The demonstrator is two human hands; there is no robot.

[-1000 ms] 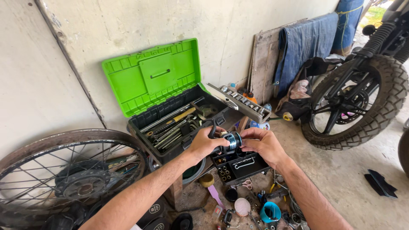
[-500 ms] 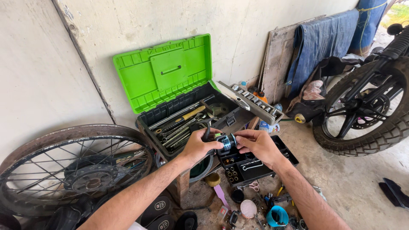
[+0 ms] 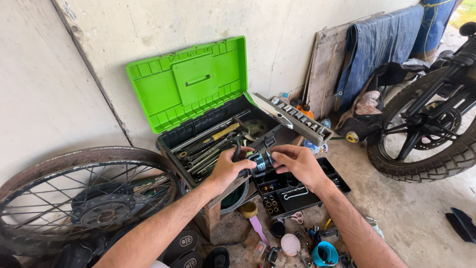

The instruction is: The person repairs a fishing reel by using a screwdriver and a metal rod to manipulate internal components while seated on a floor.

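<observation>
My left hand [image 3: 229,167] and my right hand [image 3: 296,164] meet over an open toolbox and together grip a small dark cylindrical part with a blue band [image 3: 260,162]. The left hand wraps one end, where a dark tool handle sticks up by the thumb. The fingers of the right hand close on the other end. Below the hands lies a black socket tray [image 3: 297,191]. The toolbox [image 3: 213,134] has a green lid [image 3: 191,82] raised against the wall and holds wrenches and a wooden-handled tool.
A spoked bare wheel rim [image 3: 84,191] leans at the left. A motorcycle front wheel [image 3: 426,134] stands at the right. A socket rail [image 3: 295,119] rests on the toolbox edge. Small parts, a blue cup [image 3: 325,254] and scissors litter the concrete floor below.
The camera view has shifted, so the toolbox and hands sit further right and lower in frame. Both hands keep their grip on the cylindrical part.
</observation>
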